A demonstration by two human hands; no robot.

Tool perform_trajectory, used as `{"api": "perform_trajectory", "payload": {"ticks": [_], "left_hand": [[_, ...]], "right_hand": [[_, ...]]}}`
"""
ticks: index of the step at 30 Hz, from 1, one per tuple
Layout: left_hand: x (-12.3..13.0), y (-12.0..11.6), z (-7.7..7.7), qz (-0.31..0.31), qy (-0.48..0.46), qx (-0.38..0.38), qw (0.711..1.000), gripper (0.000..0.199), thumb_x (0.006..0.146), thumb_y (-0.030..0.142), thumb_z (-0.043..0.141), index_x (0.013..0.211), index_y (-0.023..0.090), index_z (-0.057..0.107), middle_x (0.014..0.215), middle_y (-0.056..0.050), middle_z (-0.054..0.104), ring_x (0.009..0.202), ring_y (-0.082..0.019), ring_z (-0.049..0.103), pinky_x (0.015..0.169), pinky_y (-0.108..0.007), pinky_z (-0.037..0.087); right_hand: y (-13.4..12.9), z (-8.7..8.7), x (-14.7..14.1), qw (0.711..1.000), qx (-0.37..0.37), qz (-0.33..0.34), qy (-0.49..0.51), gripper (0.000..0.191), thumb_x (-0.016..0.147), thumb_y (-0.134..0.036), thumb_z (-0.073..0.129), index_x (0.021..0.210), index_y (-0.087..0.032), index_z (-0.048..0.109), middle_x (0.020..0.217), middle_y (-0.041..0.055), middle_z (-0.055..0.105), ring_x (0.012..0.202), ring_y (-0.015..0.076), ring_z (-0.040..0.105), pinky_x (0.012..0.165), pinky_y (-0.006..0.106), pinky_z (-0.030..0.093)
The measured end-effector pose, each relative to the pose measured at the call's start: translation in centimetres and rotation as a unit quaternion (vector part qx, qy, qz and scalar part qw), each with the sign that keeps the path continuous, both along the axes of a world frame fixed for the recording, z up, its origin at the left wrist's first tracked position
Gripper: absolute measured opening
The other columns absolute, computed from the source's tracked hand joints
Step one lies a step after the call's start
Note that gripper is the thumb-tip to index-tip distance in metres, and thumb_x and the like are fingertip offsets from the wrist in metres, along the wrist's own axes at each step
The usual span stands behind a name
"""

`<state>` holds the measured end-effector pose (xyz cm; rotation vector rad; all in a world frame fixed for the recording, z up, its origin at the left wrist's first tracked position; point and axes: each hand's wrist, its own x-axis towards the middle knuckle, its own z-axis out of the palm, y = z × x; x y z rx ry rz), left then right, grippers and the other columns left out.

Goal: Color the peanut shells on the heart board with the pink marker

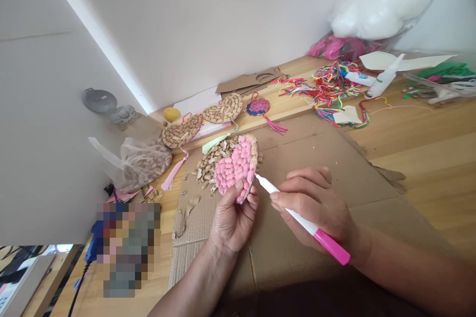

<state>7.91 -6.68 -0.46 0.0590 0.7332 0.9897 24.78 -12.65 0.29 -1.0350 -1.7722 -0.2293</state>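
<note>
My left hand (pixel 233 220) pinches the lower edge of a round peanut-shell disc (pixel 238 166), thumb on its front and fingers behind. Most of the disc's shells are pink, while a band along its right edge is bare tan. In my right hand (pixel 316 208) is a white marker pen (pixel 288 206) with a pink end. Its tip meets or nearly meets the disc's right edge; I cannot tell if they touch. A heap of loose peanut shells (pixel 208 164) lies behind the disc on the cardboard sheet (pixel 316 158).
Two tan shell discs (pixel 182 130) with tassels and a small purple-pink disc (pixel 258 106) lie at the back. A bag of peanuts (pixel 145 163) stands left. Colourful threads (pixel 336 81), a glue bottle (pixel 385 79) and a bag of white stuffing (pixel 383 0) are back right.
</note>
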Motion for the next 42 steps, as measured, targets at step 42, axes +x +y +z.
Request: {"api": "perform_trajectory", "payload": {"ticks": [42], "left_hand": [[0.3,-0.3,-0.5,0.021,0.088,0.135,0.987,0.025,0.075,0.007,0.08,0.097,0.011,0.07,0.09,-0.005,0.073,0.073,-0.011,0.068,0.066,-0.019,0.059]], "right_hand": [[0.1,0.6,0.1,0.998,-0.031,0.038,0.047,0.022,0.082,-0.004,0.063,0.094,-0.02,0.056,0.075,0.0037,0.068,0.071,0.0203,0.064,0.066,0.036,0.053]]}}
